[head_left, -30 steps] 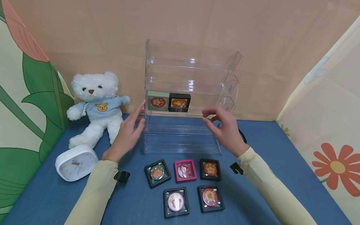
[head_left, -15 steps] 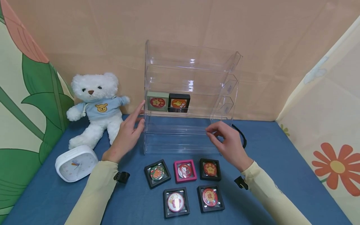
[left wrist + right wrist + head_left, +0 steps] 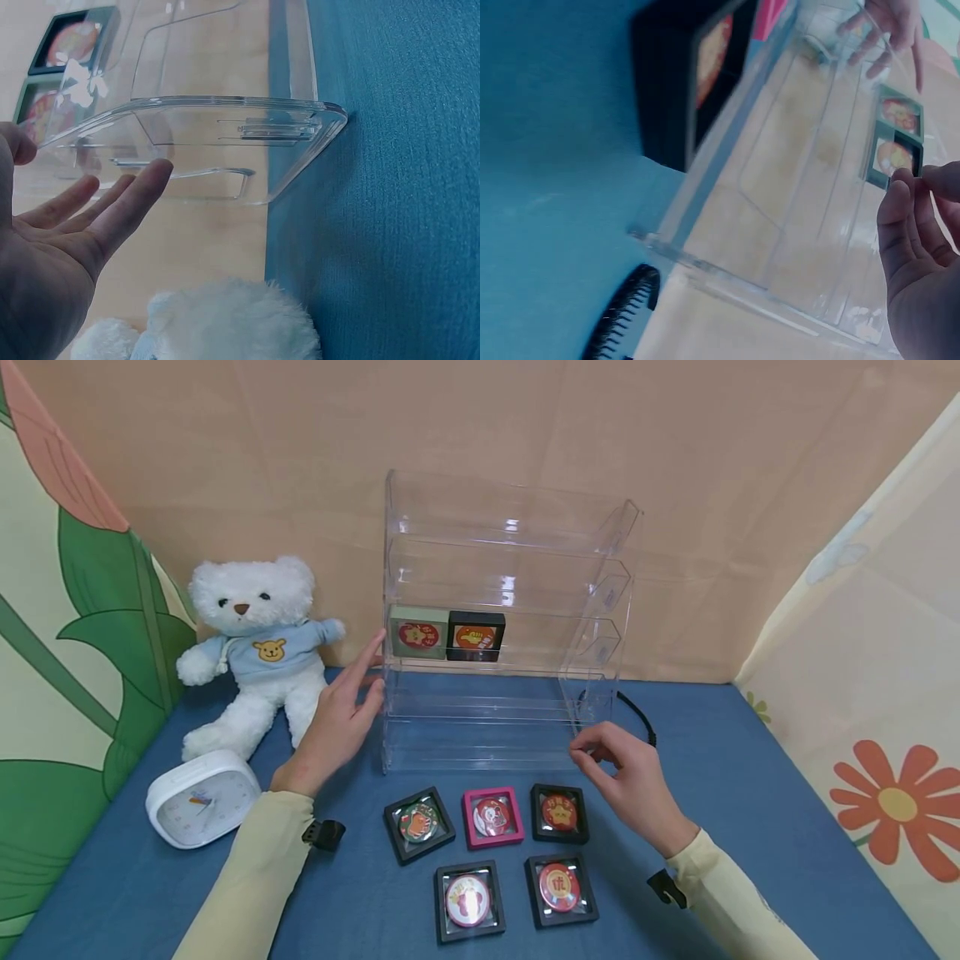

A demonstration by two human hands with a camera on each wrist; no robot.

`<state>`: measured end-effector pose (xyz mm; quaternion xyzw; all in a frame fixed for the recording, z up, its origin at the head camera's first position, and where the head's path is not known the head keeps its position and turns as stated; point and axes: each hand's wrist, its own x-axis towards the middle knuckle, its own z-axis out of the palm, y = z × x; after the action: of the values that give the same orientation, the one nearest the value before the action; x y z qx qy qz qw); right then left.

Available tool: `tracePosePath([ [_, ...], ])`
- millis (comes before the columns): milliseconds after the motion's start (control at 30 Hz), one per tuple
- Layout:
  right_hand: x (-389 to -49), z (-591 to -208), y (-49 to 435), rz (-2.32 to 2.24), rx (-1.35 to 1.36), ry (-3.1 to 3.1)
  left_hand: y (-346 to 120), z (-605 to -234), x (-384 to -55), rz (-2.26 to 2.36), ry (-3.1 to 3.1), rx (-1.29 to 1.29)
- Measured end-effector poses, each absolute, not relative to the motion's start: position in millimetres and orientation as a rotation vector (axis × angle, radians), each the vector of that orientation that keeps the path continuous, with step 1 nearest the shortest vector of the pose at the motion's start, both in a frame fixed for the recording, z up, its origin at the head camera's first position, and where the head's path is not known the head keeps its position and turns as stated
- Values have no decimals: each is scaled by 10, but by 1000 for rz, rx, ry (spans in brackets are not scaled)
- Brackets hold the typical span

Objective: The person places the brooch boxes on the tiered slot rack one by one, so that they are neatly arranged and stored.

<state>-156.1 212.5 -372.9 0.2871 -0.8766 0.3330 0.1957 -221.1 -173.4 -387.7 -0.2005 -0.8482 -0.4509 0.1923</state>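
Note:
A clear acrylic tiered display rack [image 3: 510,685] stands upright on the blue cloth. On its middle shelf, at the left, a pale green framed badge [image 3: 418,633] sits beside a black framed badge [image 3: 476,637]. My left hand [image 3: 333,718] rests at the rack's left side with straight, spread fingers. In front of the rack's lower right corner, my right hand [image 3: 626,781] hovers with fingers loosely bent and nothing between them. Nearest to it on the cloth lies a black framed badge with a red paw-like design [image 3: 560,814]. Beside that lies a pink framed badge [image 3: 492,817].
More black framed badges lie in front: one tilted [image 3: 419,825], one with a white disc [image 3: 469,902], one with a red disc [image 3: 562,890]. A white teddy bear [image 3: 262,685] and white clock [image 3: 202,799] stand left. A black toothed band [image 3: 622,315] lies right of the rack.
My right hand has drawn back from the rack's middle shelf, moving down and to the right. The left hand keeps its place, and both shelved badges stay put.

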Motion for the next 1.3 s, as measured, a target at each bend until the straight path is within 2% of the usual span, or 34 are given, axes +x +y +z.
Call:
tracePosePath([
  [567, -1292, -3984, 2329, 965, 639, -2602, -1731, -3867, -2192, -1284, -2373, -560],
  [1300, -1230, -4115, 2563, 1013, 497, -3000, -1723, -3874, -2201, -1295, -2381, -551],
])
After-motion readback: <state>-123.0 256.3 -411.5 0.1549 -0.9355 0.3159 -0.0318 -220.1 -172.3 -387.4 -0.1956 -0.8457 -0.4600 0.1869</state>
